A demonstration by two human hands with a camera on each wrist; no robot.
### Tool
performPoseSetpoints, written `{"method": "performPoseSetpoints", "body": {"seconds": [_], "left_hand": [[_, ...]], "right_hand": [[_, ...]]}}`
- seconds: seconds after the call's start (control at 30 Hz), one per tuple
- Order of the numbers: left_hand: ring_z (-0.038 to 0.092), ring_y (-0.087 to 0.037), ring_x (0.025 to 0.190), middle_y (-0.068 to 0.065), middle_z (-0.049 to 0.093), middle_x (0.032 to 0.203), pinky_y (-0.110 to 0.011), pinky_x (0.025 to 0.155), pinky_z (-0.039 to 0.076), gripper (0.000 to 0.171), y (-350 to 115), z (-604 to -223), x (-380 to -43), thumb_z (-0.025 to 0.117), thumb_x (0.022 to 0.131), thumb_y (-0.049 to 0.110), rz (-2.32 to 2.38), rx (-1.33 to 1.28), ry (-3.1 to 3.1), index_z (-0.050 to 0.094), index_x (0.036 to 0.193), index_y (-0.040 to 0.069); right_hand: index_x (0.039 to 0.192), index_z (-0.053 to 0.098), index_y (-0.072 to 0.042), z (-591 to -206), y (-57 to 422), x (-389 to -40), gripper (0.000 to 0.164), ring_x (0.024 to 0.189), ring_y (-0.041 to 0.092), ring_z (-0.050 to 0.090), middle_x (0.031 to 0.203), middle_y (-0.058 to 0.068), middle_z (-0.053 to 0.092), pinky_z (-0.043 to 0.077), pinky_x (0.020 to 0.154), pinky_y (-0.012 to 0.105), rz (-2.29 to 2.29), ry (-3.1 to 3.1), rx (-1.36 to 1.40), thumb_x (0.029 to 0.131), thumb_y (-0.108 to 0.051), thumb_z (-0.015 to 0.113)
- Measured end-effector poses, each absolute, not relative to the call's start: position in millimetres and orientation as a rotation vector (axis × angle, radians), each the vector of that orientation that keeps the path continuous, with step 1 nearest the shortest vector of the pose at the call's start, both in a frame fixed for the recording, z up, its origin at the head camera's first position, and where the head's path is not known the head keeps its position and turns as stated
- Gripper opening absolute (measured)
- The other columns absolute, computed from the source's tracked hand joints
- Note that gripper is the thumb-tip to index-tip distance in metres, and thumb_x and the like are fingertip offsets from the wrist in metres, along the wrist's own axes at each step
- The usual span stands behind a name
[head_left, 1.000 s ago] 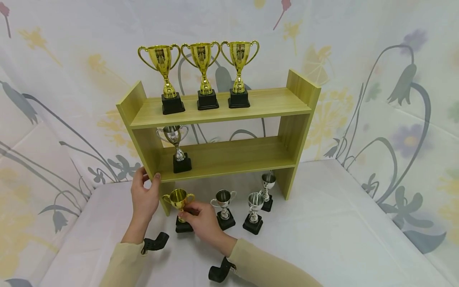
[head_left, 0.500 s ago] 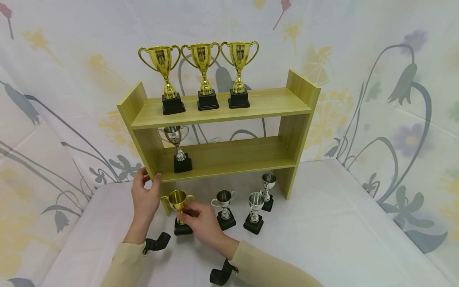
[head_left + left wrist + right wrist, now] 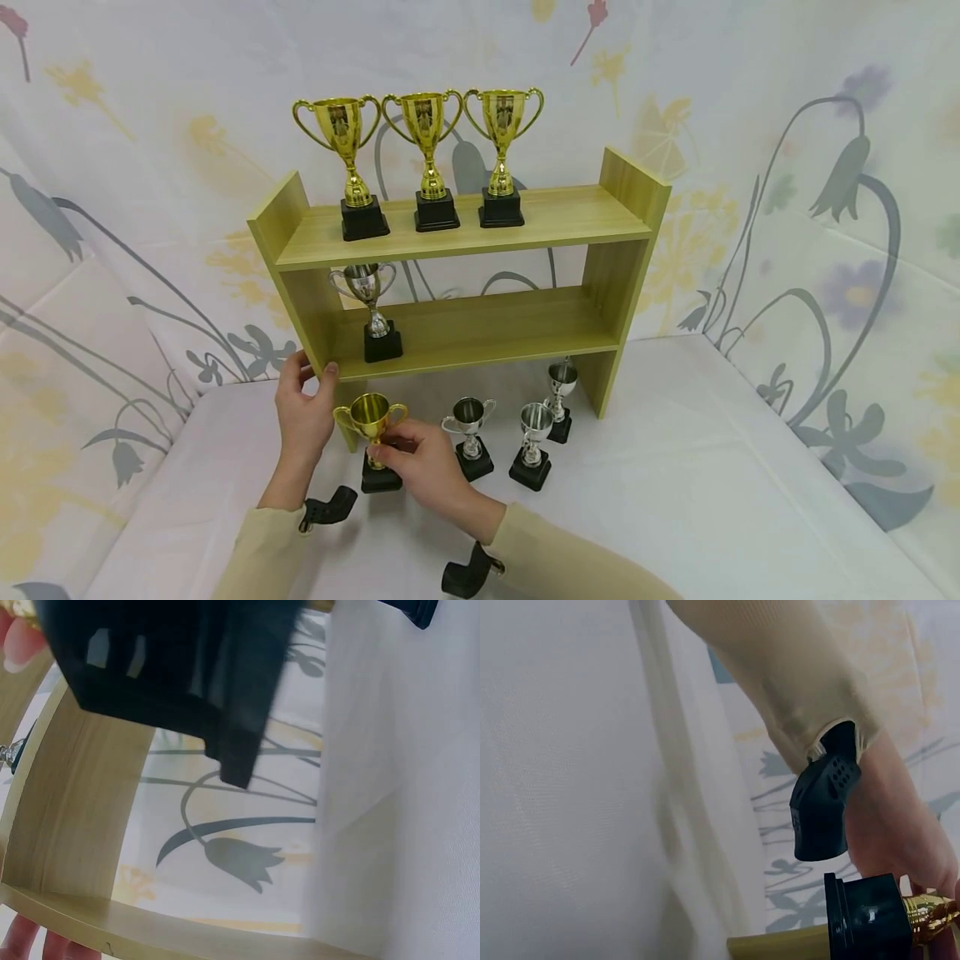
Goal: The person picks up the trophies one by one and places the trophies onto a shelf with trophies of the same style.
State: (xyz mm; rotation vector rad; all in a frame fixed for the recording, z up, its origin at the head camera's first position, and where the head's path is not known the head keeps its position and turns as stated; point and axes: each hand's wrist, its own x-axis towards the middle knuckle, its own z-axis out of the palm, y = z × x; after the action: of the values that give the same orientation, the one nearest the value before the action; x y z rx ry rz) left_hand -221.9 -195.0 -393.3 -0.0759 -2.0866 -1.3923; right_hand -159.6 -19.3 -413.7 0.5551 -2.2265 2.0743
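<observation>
A small gold trophy cup (image 3: 371,417) with two handles and a black base (image 3: 870,915) is upright in front of the shelf's left leg. My right hand (image 3: 431,467) pinches its stem between thumb and fingers. Close to the camera in the left wrist view, that black base (image 3: 172,660) covers much of the top. My left hand (image 3: 306,417) grips the left side panel of the wooden shelf (image 3: 480,358), thumb on the front edge below the middle board. Left-hand fingertips (image 3: 56,949) show past the panel at the bottom of the left wrist view.
Three larger gold trophies (image 3: 425,146) stand on the top board, left to centre. One silver trophy (image 3: 375,312) is at the left of the middle board. Three small silver trophies (image 3: 531,446) stand on the white cloth (image 3: 712,483) to the right of my right hand.
The gold trophy in my right hand has shifted slightly left and toward me. My left hand keeps its grip on the shelf's side panel.
</observation>
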Motion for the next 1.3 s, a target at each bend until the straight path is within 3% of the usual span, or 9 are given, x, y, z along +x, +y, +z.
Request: {"method": "performPoseSetpoints", "body": {"seconds": [0.2,0.47,0.63,0.8,1.3], "left_hand": [[0.052,-0.035,0.116,-0.021,0.052,0.123,-0.063,0.093,0.046,0.038,-194.6,-393.2,-221.1,0.057,0.099,0.011,-1.410,-0.085,-2.075,0.050,0.133,-0.004],[0.052,-0.031,0.118,-0.018,0.052,0.124,-0.058,0.091,0.048,0.039,-194.3,-393.5,-220.8,0.056,0.100,0.014,-1.392,-0.067,-2.106,0.050,0.135,-0.003],[0.053,-0.030,0.118,-0.017,0.053,0.124,-0.035,0.087,0.050,0.039,-195.2,-395.3,-221.4,0.057,0.100,0.014,-1.381,-0.065,-2.114,0.050,0.135,-0.002],[0.052,-0.030,0.118,-0.017,0.053,0.123,-0.013,0.080,0.043,0.039,-195.2,-395.5,-221.9,0.057,0.100,0.015,-1.393,-0.065,-2.103,0.051,0.135,-0.001],[0.051,-0.031,0.118,-0.018,0.052,0.124,-0.015,0.081,0.042,0.039,-195.1,-395.3,-221.2,0.057,0.100,0.015,-1.398,-0.077,-2.101,0.050,0.135,-0.002]], "right_hand": [[0.100,0.076,-0.004,-408.0,-16.4,-157.1,0.014,0.091,0.012,0.069,0.096,0.005,0.074,0.054,0.079,0.022,2.095,-2.212,0.564,0.086,-0.008,0.076],[0.100,0.076,-0.004,-401.3,-14.4,-154.4,0.014,0.090,0.011,0.067,0.096,0.005,0.074,0.053,0.081,0.023,2.106,-2.199,0.572,0.086,-0.006,0.076],[0.100,0.077,-0.005,-396.3,-12.5,-151.8,0.014,0.092,0.010,0.065,0.096,0.003,0.073,0.053,0.084,0.025,2.089,-2.208,0.579,0.086,-0.007,0.076],[0.098,0.077,-0.005,-392.0,-10.9,-150.4,0.012,0.093,0.012,0.065,0.095,0.003,0.073,0.052,0.086,0.026,2.067,-2.200,0.591,0.086,-0.007,0.076],[0.102,0.076,-0.005,-384.1,-3.6,-148.1,0.015,0.096,0.010,0.064,0.098,0.000,0.073,0.052,0.087,0.028,2.060,-2.209,0.655,0.088,-0.010,0.076]]}}
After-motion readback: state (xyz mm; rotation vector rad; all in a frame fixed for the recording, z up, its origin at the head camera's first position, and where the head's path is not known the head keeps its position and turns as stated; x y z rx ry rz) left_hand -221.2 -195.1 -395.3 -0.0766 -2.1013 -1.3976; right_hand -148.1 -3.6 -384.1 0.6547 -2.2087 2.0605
